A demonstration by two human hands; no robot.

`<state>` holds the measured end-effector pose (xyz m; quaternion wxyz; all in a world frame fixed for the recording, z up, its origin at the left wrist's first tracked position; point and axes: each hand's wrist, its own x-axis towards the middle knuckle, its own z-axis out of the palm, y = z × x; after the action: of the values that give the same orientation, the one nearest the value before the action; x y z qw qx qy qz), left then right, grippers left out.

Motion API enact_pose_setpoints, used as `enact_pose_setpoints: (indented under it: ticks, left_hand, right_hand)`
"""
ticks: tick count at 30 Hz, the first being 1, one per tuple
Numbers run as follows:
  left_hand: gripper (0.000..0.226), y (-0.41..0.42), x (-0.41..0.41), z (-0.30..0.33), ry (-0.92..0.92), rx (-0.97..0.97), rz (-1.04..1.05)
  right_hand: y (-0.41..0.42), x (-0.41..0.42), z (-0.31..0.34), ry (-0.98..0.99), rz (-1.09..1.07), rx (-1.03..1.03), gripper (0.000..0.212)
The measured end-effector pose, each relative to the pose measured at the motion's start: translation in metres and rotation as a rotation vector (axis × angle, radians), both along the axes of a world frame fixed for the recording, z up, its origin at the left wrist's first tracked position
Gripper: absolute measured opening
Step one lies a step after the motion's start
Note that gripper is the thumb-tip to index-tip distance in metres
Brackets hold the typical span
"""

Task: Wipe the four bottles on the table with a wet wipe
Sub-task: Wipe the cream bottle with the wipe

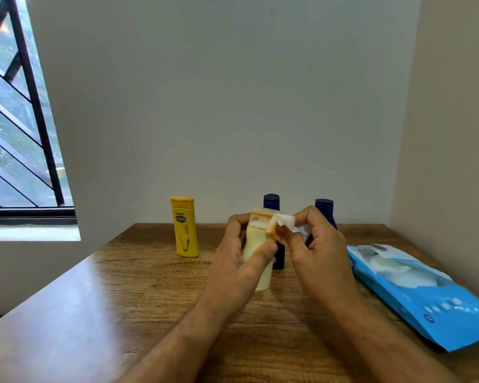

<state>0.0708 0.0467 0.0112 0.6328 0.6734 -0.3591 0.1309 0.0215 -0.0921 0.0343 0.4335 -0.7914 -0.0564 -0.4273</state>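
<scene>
— Holding anything, those hands?
— Yes, both. The left hand (239, 261) is wrapped round a pale cream bottle (256, 252), thumb across its front, lifting it clear of the wooden table (138, 294). The right hand (320, 254) pinches a crumpled white wet wipe (286, 223) and presses it against the bottle's neck, just under the cap.
— And the other bottles?
— A yellow bottle (185, 228) stands upright on the table to the left, near the back wall. A dark blue bottle (273, 205) stands straight behind the cream one, mostly hidden by it, only its cap and lower edge showing. A second dark blue bottle (324, 210) stands further right, behind the right hand's fingers, its cap and shoulder visible.
— Where does the wipe pack lie?
— A blue pack of wipes (415, 294) lies flat on the table's right side, its flap open with a white wipe showing at the top. A barred window (20, 120) is on the left wall.
</scene>
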Motion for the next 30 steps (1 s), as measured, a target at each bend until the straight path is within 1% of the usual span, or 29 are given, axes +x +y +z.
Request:
enact_pose_setpoints:
  ticks: [5,7,10,13,15,16,17,18,21,23,25,27,30]
  left_hand:
    - [0.023,0.002,0.000,0.003,0.239,-0.184,-0.179]
    - [0.025,0.003,0.000,0.004,0.304,-0.236,-0.242]
    - [0.035,0.003,0.001,0.003,0.346,-0.228,-0.304]
    - [0.043,0.003,-0.001,0.001,0.333,-0.172,-0.322]
    - [0.064,0.002,-0.002,0.000,0.304,-0.113,-0.320]
    - [0.074,0.002,-0.003,0.000,0.305,-0.096,-0.333]
    - [0.077,0.001,-0.003,0.000,0.318,-0.092,-0.345]
    - [0.075,0.002,-0.003,0.001,0.337,-0.095,-0.362]
    - [0.061,0.006,-0.005,0.004,0.419,-0.096,-0.458]
    - [0.061,0.007,-0.005,0.006,0.468,-0.112,-0.488]
    - [0.056,0.009,-0.006,0.007,0.494,-0.153,-0.462]
    - [0.041,0.008,-0.007,0.009,0.533,-0.225,-0.431]
    - [0.042,0.005,-0.007,0.008,0.605,-0.324,-0.395]
  right_hand:
    - [-0.001,0.002,0.001,0.018,-0.014,0.102,0.018]
    - [0.002,0.001,0.002,0.027,-0.001,0.134,0.019]
    - [0.001,0.000,0.005,0.058,0.063,0.193,0.019]
    - [0.001,-0.002,0.007,0.122,0.213,0.242,0.018]
    - [0.004,-0.004,0.010,0.145,0.317,0.272,0.015]
    - [0.005,-0.004,0.011,0.158,0.352,0.290,0.017]
    - [0.005,-0.004,0.011,0.173,0.369,0.305,0.022]
    - [0.005,-0.003,0.011,0.192,0.373,0.315,0.024]
    - [0.002,0.004,0.005,0.275,0.338,0.316,0.016]
    - [0.000,0.008,0.002,0.294,0.299,0.327,0.015]
    - [-0.001,0.007,0.003,0.263,0.271,0.352,0.015]
    - [-0.002,0.002,0.008,0.221,0.277,0.380,0.017]
    - [0.001,-0.005,0.014,0.179,0.337,0.397,0.024]
